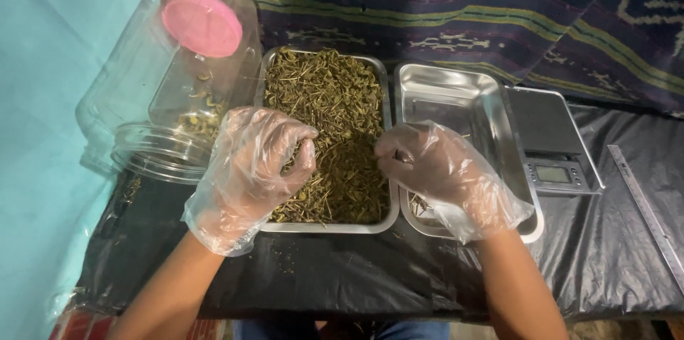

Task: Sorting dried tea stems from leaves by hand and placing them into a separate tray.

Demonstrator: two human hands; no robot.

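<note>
A steel tray (324,227) holds a heap of dried green-brown herb stems (328,98). Both my hands wear loose clear plastic gloves. My left hand (256,162) hovers over the tray's left side with fingers curled, pinching bits of the herb. My right hand (431,165) is at the tray's right edge, fingertips pinched on a small stem. A second steel tray (456,90) stands to the right, nearly bare, with a few stems under my right wrist.
A clear plastic jar (164,112) lies on its side at the left, with a pink lid (201,23) behind it. A small digital scale (552,144) sits right of the trays. A metal ruler (645,204) lies far right on black plastic sheeting.
</note>
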